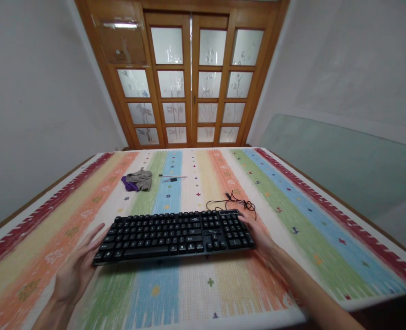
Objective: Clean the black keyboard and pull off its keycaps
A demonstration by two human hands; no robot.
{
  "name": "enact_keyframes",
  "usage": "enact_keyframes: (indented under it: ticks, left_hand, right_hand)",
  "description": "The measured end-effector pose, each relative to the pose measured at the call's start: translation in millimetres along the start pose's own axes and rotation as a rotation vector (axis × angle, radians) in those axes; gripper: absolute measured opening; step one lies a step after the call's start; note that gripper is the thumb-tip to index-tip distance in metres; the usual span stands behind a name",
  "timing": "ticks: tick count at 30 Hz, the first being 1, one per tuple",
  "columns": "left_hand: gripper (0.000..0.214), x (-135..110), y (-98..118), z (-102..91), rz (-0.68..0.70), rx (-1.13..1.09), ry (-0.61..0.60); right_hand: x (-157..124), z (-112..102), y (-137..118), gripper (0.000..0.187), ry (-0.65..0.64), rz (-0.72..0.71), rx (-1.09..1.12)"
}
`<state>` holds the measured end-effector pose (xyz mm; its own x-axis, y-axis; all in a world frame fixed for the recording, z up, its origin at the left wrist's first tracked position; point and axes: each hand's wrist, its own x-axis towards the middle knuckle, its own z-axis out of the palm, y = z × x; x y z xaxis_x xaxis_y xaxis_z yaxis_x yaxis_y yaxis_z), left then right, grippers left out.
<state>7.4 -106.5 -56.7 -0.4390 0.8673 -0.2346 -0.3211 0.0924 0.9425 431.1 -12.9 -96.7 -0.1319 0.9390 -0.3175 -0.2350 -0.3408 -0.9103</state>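
A black keyboard (175,234) lies across the middle of a table covered in a striped, many-coloured cloth (292,206). My left hand (77,266) rests against the keyboard's left end, fingers stretched along its edge. My right hand (260,231) holds the right end, its fingers partly hidden behind the keyboard's edge. The keyboard's black cable (232,201) lies in a loose tangle just behind the right end.
A grey and purple cloth (137,180) lies bunched at the back left of the table. Beside it sit small thin tools (172,178). Wooden doors with frosted glass panes (189,82) stand beyond the table. A glass sheet (343,160) leans on the right wall.
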Motion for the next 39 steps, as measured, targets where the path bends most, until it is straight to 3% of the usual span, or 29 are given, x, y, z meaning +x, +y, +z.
enact_keyframes:
  ticks: [5,12,18,22,29,39]
  left_hand:
    - [0.066,1.0,-9.6,-4.5,0.074,0.184,-0.052]
    - [0.088,8.5,-30.6,-7.8,0.247,0.520,-0.211]
    - [0.112,12.5,-44.1,-5.0,0.415,0.849,-0.354]
    - [0.108,13.7,-49.2,4.2,0.526,1.011,-0.333]
    - [0.110,19.4,-53.4,31.6,0.513,1.056,-0.318]
    - [0.112,61.7,-59.6,74.7,0.556,1.074,-0.304]
  right_hand:
    - [-14.9,-14.9,14.3,0.049,0.157,-0.086,-0.315]
    - [-32.2,-31.4,13.3,0.046,0.111,-0.147,-0.699]
    - [-27.9,-37.4,7.6,0.048,0.228,-0.162,-1.087]
    - [-15.8,-41.4,0.4,0.055,0.231,-0.215,-1.234]
    - [18.9,-45.6,-15.7,0.064,0.272,-0.239,-1.347]
    - [79.0,-47.9,-49.5,0.073,0.266,-0.154,-1.543]
